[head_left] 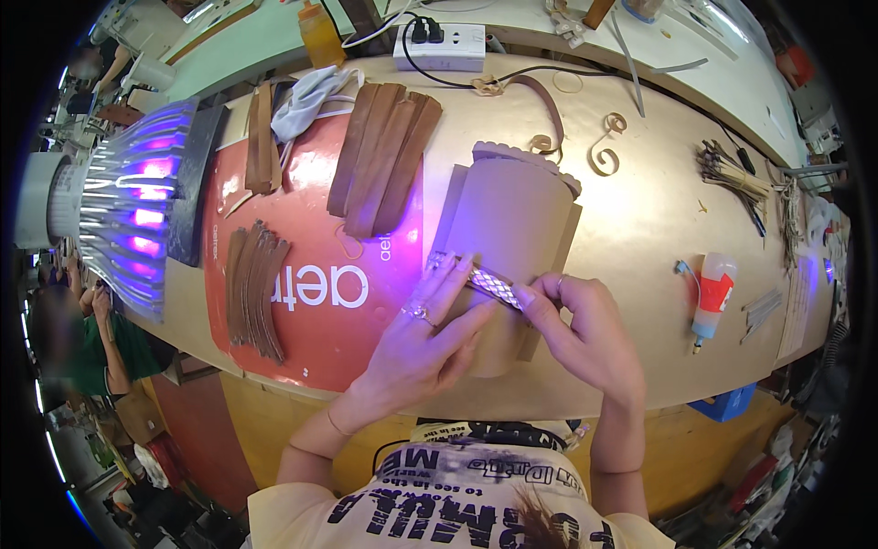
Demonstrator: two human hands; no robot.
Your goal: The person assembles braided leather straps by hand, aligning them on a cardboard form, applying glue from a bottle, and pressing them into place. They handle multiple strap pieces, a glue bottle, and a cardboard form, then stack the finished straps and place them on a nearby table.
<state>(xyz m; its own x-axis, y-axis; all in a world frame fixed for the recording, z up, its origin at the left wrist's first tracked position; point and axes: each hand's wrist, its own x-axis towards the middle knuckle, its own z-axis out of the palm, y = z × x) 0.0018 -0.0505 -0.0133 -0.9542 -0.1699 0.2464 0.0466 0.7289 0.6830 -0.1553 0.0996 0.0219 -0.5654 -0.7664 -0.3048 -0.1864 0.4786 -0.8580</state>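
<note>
A narrow brown strip with a shiny silver diamond pattern [494, 285] lies slantwise over a rounded brown block [512, 206] with flat board-like sides. My left hand [425, 329], with a ring on it, holds the strip's left end down, fingers laid across it and the thumb lower on the block. At the other end, my right hand [581, 325] pinches the strip between thumb and curled fingers. A scalloped brown band [526, 163] sits along the block's far end.
Stacked brown strips [384, 156] and a bundle of thinner ones [254, 293] lie on a red sheet [320, 343] to the left. Beside them stands a finned lamp glowing violet [137, 210]. A squeeze bottle [713, 297] is at right; a power strip [441, 48] sits at the back.
</note>
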